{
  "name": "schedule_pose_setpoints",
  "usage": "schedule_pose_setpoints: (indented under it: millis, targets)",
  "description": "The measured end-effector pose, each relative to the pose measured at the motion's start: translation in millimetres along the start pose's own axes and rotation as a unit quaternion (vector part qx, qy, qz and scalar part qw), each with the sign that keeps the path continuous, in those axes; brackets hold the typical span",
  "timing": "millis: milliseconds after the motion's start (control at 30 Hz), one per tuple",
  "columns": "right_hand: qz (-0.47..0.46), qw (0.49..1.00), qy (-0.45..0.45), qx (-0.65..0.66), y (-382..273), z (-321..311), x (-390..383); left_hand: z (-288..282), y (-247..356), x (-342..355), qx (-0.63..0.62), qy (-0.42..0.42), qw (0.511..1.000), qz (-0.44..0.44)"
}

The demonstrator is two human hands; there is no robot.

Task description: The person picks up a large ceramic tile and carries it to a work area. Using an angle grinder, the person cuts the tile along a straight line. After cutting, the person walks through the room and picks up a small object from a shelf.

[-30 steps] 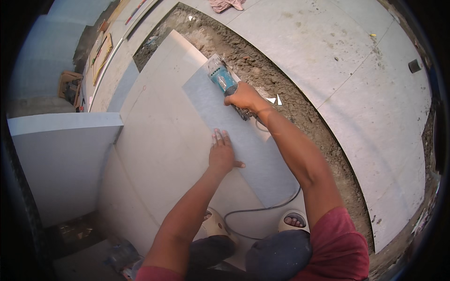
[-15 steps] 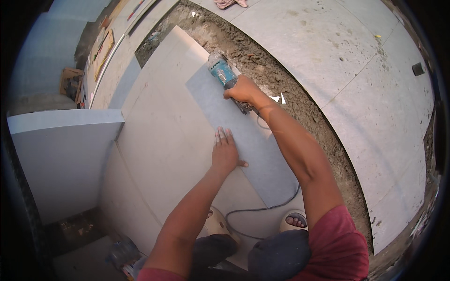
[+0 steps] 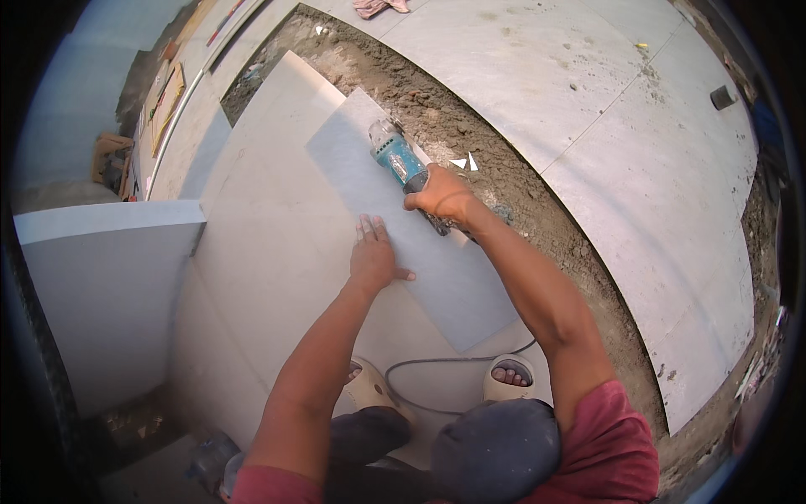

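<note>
We see the fingers of the right hand [image 3: 445, 197] clamped around the body of a teal grinder [image 3: 398, 160], its metal head pointing away from the wearer; the grip lies along the barrel, we judge, to keep the tool in line with the edge below it. The left hand [image 3: 374, 256] lies flat and holds nothing, its fingers stretched forward and its thumb spread out over the near long edge of a blue-grey tile [image 3: 445, 290], probably to steady it. That tile, an oblong with a smooth, matte, faintly clouded face, sits under the grinder, on top of a larger pale slab [image 3: 269, 185]; its far corner juts past the slab, perhaps to leave room beneath the tool. A thin dark cord [image 3: 445, 360] curves loosely across the slab, near feet in cream-coloured sandals [image 3: 508, 378]. Beyond the tile runs a strip of rough, crumbly brown soil [image 3: 453, 118], where small white shards [image 3: 473, 161] with sharp points lie. Past that spreads flat grey paving [image 3: 638, 210], speckled with dirt, with a short dark cylinder [image 3: 722, 97] and a crumpled pink cloth [image 3: 379, 7] on it. To the left stands a smooth grey block [image 3: 101, 294] with a pale top edge.
</note>
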State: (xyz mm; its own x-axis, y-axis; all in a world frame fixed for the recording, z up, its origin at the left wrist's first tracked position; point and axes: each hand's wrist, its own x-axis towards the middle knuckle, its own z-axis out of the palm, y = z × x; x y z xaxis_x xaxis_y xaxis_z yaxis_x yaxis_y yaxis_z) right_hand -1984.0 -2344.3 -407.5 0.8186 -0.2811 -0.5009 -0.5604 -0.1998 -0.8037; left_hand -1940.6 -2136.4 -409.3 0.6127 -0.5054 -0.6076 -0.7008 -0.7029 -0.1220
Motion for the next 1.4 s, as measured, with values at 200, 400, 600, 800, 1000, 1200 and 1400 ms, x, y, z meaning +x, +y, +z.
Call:
schedule_pose_setpoints:
  millis: [200,400,600,800,1000,1200,1400]
  targets:
    - [0.015,1.000,-0.012,0.009,31,0,-40,5,-1,3,0.009,0.004,1.000,0.003]
    - [0.034,0.999,-0.026,0.002,50,-3,-80,3,0,4,0.018,0.000,1.000,-0.002]
    - [0.035,0.999,-0.028,0.030,69,-1,-109,5,0,4,0.014,0.004,1.000,-0.009]
    - [0.023,1.000,-0.006,0.007,90,4,-132,-1,4,2,0.029,-0.004,1.000,-0.004]
    - [0.031,0.999,-0.008,-0.001,103,2,-158,1,2,4,0.029,-0.001,1.000,0.000]
    - [0.054,0.998,-0.030,0.000,108,-4,-183,1,0,6,0.024,-0.009,1.000,-0.004]
    - [0.053,0.998,-0.016,0.001,123,-1,-205,2,-1,7,0.014,-0.008,1.000,-0.011]
